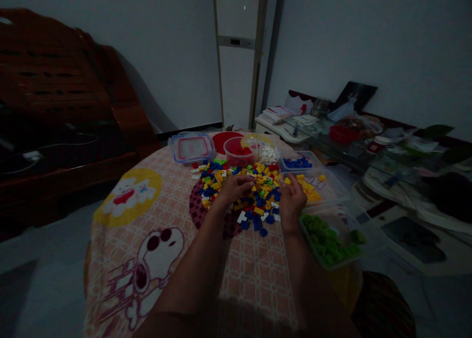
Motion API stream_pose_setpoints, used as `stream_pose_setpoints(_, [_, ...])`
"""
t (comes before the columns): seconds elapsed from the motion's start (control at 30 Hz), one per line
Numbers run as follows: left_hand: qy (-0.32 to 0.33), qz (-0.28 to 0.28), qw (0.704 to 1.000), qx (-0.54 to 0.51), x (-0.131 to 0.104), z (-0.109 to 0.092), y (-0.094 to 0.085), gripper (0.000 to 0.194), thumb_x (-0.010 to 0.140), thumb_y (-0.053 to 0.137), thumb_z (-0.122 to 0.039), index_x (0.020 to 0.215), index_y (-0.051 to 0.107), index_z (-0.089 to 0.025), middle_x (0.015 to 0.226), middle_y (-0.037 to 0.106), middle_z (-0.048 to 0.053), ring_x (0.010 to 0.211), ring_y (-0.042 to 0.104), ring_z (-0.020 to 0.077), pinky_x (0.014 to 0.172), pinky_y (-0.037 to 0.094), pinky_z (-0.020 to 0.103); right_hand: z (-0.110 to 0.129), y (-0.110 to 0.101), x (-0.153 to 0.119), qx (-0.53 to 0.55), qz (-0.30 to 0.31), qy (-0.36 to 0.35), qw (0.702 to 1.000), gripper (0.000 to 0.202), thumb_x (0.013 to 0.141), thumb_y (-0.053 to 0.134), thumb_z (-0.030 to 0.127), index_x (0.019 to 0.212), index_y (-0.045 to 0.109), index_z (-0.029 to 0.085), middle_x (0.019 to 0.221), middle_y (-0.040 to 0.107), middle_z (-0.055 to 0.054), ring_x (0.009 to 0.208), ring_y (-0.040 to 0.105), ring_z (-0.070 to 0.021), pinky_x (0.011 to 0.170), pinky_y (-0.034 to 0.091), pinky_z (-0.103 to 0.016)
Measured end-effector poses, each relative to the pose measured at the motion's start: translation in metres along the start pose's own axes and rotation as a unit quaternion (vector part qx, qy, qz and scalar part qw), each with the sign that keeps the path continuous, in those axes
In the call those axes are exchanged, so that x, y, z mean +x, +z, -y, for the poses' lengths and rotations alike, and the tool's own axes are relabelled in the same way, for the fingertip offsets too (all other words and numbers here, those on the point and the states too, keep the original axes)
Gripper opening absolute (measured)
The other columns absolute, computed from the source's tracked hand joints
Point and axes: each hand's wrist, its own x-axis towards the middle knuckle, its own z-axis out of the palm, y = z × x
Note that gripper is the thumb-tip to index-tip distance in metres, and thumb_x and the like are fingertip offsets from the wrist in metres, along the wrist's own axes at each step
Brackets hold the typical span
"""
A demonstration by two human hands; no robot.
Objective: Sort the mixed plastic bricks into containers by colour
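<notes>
Five colours have their own containers so far: green bricks [328,239] in the near box [341,264], yellow bricks [310,188] in the box [335,183] behind it, blue bricks [298,162] in a smaller box further back, white bricks [268,154] in a clear tub, red bricks [241,150] in the round tub [239,162]. Remaining: one big mixed pile [261,195] mid-table, between our hands and running back to the round tub, so we'd call it partway, with plenty left. Pile has no single heading; bricks point every which way. At its near edge we see a yellow brick [259,211] with its long axis roughly left-right, and a blue brick [257,223] whose long axis runs roughly towards us. Grip: our left hand [236,188] is over the pile, fingers curled; we can't tell if it has a brick. Our right hand [293,198] sits between pile and yellow box, thumb and fingers close together; yellow shows at the tips, but we can't confirm a pinch, and it's too small to read which way that bit points.
</notes>
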Motion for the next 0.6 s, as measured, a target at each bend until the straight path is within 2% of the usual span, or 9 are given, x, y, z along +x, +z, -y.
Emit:
stream_pose_setpoints(0.1, [0.000,0.016,1.000,0.005,0.000,-0.001,-0.001,0.042,0.065,0.082,-0.049,0.087,0.074,-0.014,0.067,0.071,0.001,0.059,0.065,0.0148,0.062,0.056,0.028,0.010,0.009,-0.013,0.004,0.109,0.016,0.994,0.041,0.088,0.054,0.043,0.111,0.074,0.017,0.100,0.077,-0.011,0.088,0.073,-0.0228,0.079,0.060,-0.035])
stream_pose_setpoints(0.17, [-0.002,0.028,1.000,0.001,0.001,-0.002,0.000,0.041,0.064,0.082,-0.050,0.082,0.073,-0.014,0.064,0.070,0.000,0.056,0.064,0.0142,0.060,0.055,0.027,0.019,0.014,-0.020,0.002,0.157,0.022,0.987,0.036,0.086,0.058,0.044,0.103,0.077,0.019,0.093,0.078,-0.009,0.082,0.073,-0.0222,0.076,0.059,-0.034])
stream_pose_setpoints(0.33, [0.009,0.042,0.999,0.001,0.000,-0.002,0.003,0.042,0.063,0.082,-0.052,0.075,0.070,-0.014,0.061,0.068,0.000,0.053,0.061,0.0122,0.056,0.053,0.025,0.032,0.020,-0.029,0.024,0.215,0.000,0.976,0.026,0.078,0.067,0.039,0.094,0.077,0.020,0.081,0.077,-0.004,0.073,0.072,-0.0203,0.072,0.058,-0.031])
stream_pose_setpoints(0.47, [0.011,0.029,0.999,0.012,0.000,-0.004,-0.001,0.045,0.063,0.082,-0.054,0.080,0.072,-0.013,0.068,0.072,0.004,0.060,0.067,0.0160,0.060,0.056,0.027,0.023,0.020,-0.027,0.040,0.192,0.024,0.980,0.025,0.078,0.066,0.038,0.091,0.075,0.019,0.085,0.076,-0.006,0.078,0.072,-0.0205,0.073,0.058,-0.031])
stream_pose_setpoints(0.53, [0.028,-0.031,0.999,0.015,0.000,-0.006,-0.014,0.047,0.065,0.080,-0.051,0.090,0.074,-0.012,0.076,0.075,0.006,0.067,0.070,0.0190,0.064,0.059,0.030,0.016,0.018,-0.021,0.060,0.131,0.066,0.987,0.029,0.077,0.066,0.040,0.093,0.072,0.017,0.084,0.074,-0.007,0.076,0.071,-0.0209,0.070,0.059,-0.032])
stream_pose_setpoints(0.6, [0.052,-0.133,0.989,0.028,-0.002,-0.007,-0.034,0.046,0.070,0.075,-0.047,0.099,0.074,-0.011,0.080,0.075,0.008,0.071,0.071,0.0203,0.068,0.060,0.033,0.009,0.013,-0.012,0.097,0.045,0.099,0.989,0.035,0.077,0.066,0.042,0.099,0.069,0.015,0.083,0.073,-0.007,0.074,0.070,-0.0209,0.067,0.060,-0.034])
